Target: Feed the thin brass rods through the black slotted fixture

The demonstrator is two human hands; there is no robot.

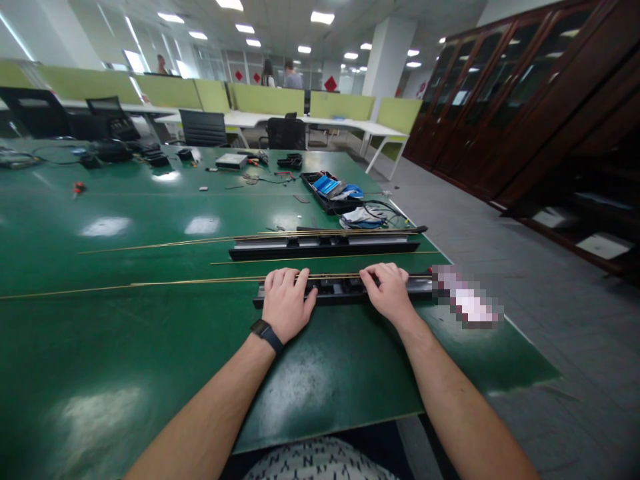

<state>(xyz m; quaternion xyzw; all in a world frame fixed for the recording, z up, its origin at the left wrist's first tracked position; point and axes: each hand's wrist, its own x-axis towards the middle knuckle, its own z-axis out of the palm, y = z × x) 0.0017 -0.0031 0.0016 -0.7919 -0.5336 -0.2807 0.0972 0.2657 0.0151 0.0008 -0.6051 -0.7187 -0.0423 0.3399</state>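
Observation:
On the green table lies a long black-and-silver rail [343,291], with thin brass-coloured rods [200,282] running along its far side and out to the left. Over the rail's left part is my left hand [287,300], its fingers bent over the far edge and its thumb on the near side. My right hand [387,290] is at the right part, thumb and forefinger pinched together at the brass rods. Its other fingers are curled. Dark parts sit inside the rail between my hands.
A second rail [325,248] with more rods lies just beyond. Farther back are a black tray [325,200] holding blue items, white gloves [365,217], cables and electronics. A blurred pinkish patch [465,297] covers something at the right. The table's right edge [525,340] is close by.

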